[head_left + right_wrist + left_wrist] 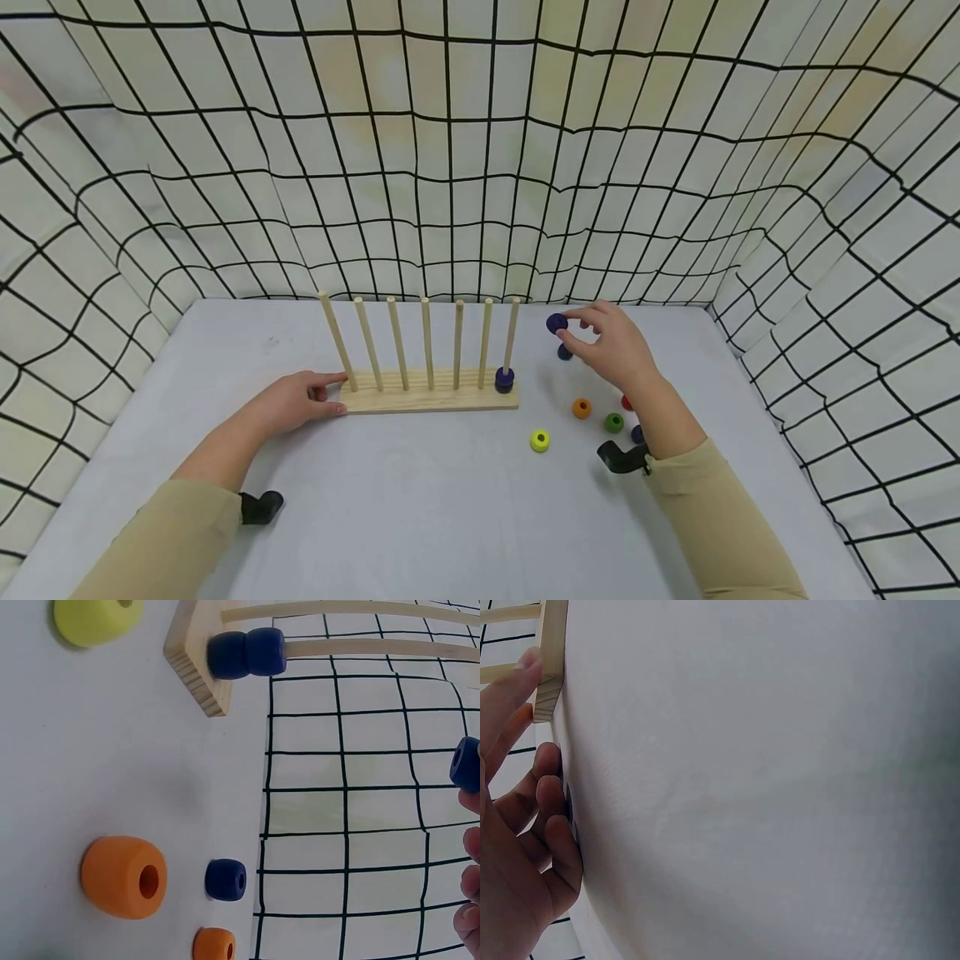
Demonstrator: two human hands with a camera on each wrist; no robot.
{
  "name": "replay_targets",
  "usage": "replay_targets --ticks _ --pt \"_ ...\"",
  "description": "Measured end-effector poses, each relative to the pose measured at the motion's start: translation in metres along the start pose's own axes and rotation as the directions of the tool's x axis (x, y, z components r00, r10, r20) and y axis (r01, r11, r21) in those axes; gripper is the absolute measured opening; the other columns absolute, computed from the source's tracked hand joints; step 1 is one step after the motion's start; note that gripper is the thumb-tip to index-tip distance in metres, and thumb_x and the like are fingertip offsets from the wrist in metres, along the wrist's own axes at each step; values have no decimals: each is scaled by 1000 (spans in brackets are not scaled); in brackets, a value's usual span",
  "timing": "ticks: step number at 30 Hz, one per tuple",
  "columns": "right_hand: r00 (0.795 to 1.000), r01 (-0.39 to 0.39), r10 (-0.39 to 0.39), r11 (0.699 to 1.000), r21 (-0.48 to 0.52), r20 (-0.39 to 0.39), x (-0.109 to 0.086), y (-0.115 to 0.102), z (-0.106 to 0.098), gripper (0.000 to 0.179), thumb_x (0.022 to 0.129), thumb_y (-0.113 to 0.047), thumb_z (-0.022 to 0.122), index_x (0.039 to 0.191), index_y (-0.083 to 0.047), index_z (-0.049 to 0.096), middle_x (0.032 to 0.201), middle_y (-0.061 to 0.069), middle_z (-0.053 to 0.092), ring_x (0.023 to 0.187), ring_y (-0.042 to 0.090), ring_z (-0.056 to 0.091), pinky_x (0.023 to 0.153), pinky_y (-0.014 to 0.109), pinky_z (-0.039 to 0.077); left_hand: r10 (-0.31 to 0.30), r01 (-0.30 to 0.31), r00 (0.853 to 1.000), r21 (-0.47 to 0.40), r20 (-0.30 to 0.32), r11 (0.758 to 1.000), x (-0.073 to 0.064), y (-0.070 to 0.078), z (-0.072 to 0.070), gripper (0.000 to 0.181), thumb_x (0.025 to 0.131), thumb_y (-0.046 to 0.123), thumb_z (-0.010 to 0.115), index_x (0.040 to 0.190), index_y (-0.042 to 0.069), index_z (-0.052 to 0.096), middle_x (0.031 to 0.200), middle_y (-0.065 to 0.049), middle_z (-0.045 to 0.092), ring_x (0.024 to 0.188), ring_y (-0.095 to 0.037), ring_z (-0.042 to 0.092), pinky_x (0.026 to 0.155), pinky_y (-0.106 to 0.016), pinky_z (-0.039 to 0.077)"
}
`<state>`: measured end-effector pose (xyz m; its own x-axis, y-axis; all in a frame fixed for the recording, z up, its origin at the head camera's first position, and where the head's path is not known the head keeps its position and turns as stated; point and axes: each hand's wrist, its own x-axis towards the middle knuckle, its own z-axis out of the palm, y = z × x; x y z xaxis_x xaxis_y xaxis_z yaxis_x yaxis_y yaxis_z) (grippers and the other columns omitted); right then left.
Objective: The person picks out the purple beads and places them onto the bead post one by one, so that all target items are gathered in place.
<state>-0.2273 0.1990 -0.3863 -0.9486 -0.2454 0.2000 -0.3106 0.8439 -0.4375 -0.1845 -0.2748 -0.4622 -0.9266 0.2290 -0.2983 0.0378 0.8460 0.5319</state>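
Observation:
A wooden rack (pixel 427 400) stands on the table, with several upright pegs in a row along its base. Its rightmost peg carries two dark blue beads (pixel 247 654), stacked at the bottom. My left hand (pixel 296 404) pinches the left end of the base between thumb and index finger; the other fingers curl beside it in the left wrist view. Off to the right of the rack, my right hand (pixel 611 342) holds a dark blue bead (pixel 557 323) between thumb and fingertips, raised above the table. Another dark blue bead (pixel 565 352) lies below it.
Loose beads lie on the white table (pixel 420 517) right of the rack: yellow (pixel 540 441), orange (pixel 581 408), green (pixel 614 423), a red one (pixel 627 402) and a blue one (pixel 637 434) partly behind my right wrist. Black netting (pixel 450 175) over pale cloth surrounds the table's back and sides.

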Motion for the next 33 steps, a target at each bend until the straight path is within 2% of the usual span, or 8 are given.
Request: replay_targets --ticks 8,14,20,33 --pt "1000 -2 2 1000 16 -15 2 -5 -5 42 94 -43 67 127 -17 67 107 6 56 99 26 53 77 41 49 0 0 1000 -9 1 1000 1 -3 1 72 87 43 75 144 7 52 91 -5 52 78 -20 46 65 -34 38" --pt "999 4 -4 1000 22 -35 4 -11 -8 42 94 -42 67 127 -16 68 108 6 57 100 26 52 79 42 48 -7 7 1000 -9 -3 1000 2 -6 2 72 87 44 75 145 8 52 92 -6 52 77 -20 46 65 -34 38" --pt "998 27 -26 999 17 -52 6 -15 -11 43 94 -43 66 127 -16 68 108 5 58 100 26 52 80 42 48 -5 5 1000 -5 -4 1000 2 -5 1 72 87 44 75 144 8 52 92 -5 52 77 -20 46 65 -34 38" --pt "996 58 -53 996 71 -73 7 -26 -20 38 94 -40 67 124 -17 69 105 3 56 98 25 51 78 40 46 4 -4 1000 -2 -13 1000 2 -3 1 71 87 42 75 144 6 52 91 -5 52 78 -20 46 65 -34 38"
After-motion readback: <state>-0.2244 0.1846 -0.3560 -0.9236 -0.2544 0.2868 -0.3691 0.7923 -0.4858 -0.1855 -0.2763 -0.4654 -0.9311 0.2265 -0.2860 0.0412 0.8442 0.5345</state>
